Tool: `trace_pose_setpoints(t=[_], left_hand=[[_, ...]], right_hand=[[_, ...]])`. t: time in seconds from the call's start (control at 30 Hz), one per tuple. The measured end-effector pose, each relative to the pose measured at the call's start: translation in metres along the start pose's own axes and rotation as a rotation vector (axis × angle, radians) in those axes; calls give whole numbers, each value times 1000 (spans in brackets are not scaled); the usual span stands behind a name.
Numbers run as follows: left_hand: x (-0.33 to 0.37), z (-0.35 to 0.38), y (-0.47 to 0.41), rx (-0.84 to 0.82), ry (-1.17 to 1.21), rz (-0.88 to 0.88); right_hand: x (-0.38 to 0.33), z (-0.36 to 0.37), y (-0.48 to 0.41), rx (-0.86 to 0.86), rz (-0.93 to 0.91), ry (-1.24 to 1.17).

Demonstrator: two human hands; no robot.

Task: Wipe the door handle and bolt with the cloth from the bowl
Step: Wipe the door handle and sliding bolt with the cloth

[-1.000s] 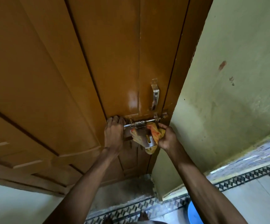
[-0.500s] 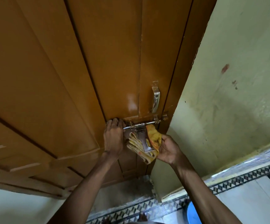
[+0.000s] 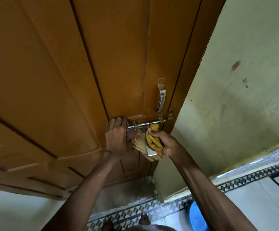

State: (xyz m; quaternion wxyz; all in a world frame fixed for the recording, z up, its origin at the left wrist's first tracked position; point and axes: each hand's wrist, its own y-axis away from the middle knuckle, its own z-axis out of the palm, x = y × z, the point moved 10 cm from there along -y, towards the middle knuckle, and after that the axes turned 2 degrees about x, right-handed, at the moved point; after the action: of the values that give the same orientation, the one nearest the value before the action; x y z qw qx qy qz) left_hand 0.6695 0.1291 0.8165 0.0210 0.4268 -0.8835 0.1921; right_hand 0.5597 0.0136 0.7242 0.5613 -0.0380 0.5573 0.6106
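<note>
A silver door handle (image 3: 161,95) stands upright on the brown wooden door (image 3: 68,72), just above a horizontal metal bolt (image 3: 145,125). The bolt's flat hasp plate (image 3: 149,151) hangs down from the rod. My right hand (image 3: 166,144) is closed on a yellow-orange cloth (image 3: 153,141) and presses it around the hasp, right under the rod. My left hand (image 3: 117,135) lies against the door at the bolt's left end, fingers curled at the panel edge; whether it grips the bolt's end is hidden.
A pale green wall (image 3: 235,97) meets the door frame on the right. A blue bowl (image 3: 197,217) sits on the tiled floor at bottom right, partly behind my right forearm. My bare feet (image 3: 143,219) stand near the patterned floor border.
My right hand has shifted with the cloth along the hasp, dropping lower and then coming back up under the rod. My left hand stays at the bolt's left end.
</note>
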Motion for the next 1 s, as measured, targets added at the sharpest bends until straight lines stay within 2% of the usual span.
trace_pose_setpoints(t=[0.2,0.37,0.47,0.53,0.67,0.87,0.93,1.0], left_hand=[[-2,4,0,3,-17,12],[-4,6,0,21,-14,2],[-4,7,0,26,4,10],[-5,6,0,54,-23,17],[-5,8,-1,97,-44,49],[-5,8,-1,79,-45,50],[-4,8,-1,73,-58,50],[-4,8,-1,73,-61,46]], right_hand=[[-4,-4,17,164,-128,87],[15,4,21,-58,102,20],[22,2,21,-106,108,-36],[20,0,21,-55,64,36],[-1,-7,31,141,-115,339],[-21,-10,51,317,-367,613],[-20,-16,52,391,-406,661],[-9,-22,46,355,-376,586]])
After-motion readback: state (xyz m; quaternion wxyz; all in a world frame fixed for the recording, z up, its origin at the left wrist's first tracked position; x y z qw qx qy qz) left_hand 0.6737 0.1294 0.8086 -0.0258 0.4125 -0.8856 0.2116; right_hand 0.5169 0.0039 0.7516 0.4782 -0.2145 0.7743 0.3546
